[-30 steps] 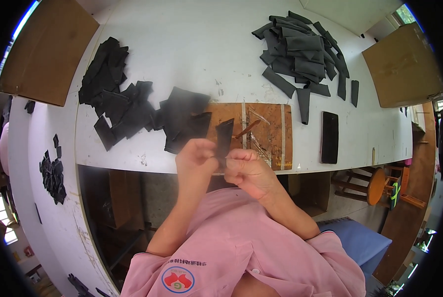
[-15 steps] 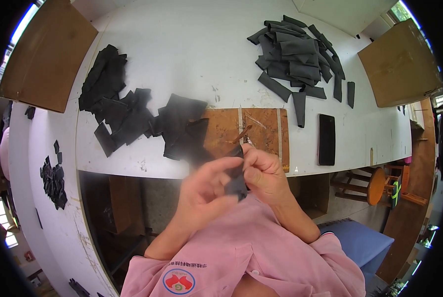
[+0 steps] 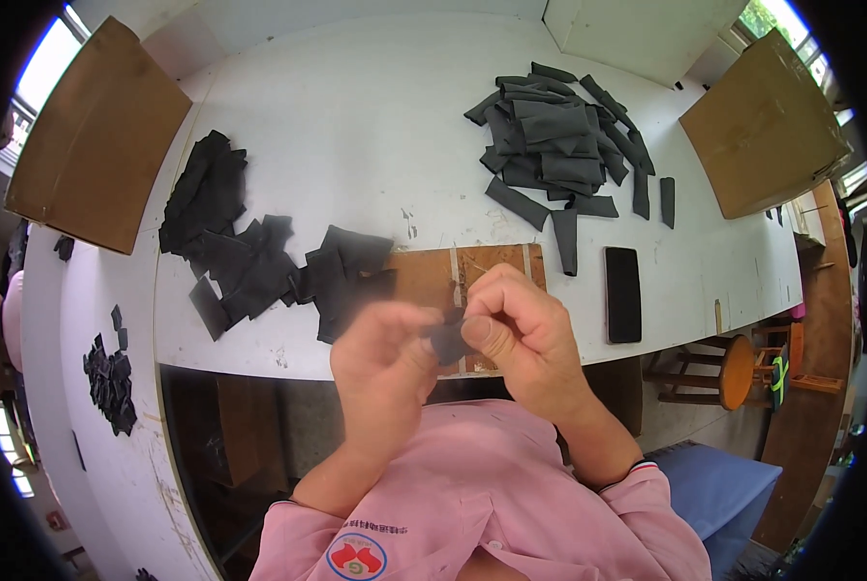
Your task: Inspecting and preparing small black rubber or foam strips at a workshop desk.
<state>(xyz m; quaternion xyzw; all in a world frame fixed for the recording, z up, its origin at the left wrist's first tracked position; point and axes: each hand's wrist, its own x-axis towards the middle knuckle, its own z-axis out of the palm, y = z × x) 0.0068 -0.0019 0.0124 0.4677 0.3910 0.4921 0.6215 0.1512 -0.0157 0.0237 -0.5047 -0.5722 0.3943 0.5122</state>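
Between my two hands, just over the table's front edge, is a small piece of black fabric (image 3: 446, 343). My right hand (image 3: 530, 334) pinches its right side between thumb and bent fingers. At its left side, my left hand (image 3: 380, 363) has thumb and forefinger closed on it, slightly blurred by motion. The fingers partly hide the piece. Behind the hands lies a worn brown board (image 3: 419, 274). Left of the board, flat black fabric pieces (image 3: 341, 276) overlap loosely. Farther right, a pile of narrow, folded-looking dark grey fabric pieces (image 3: 555, 131) rests on the table.
A black phone (image 3: 622, 295) lies right of the board on the white table (image 3: 327, 145). Cardboard boxes stand at the far left (image 3: 99, 136) and far right (image 3: 765, 126). Small black pieces (image 3: 111, 385) lie on the left-hand surface. A wooden stool (image 3: 734, 373) is beyond the right edge.
Both hands have moved slightly up in the picture with the fabric piece, which is now held more level between them. My left fingers have closed in on its left side.
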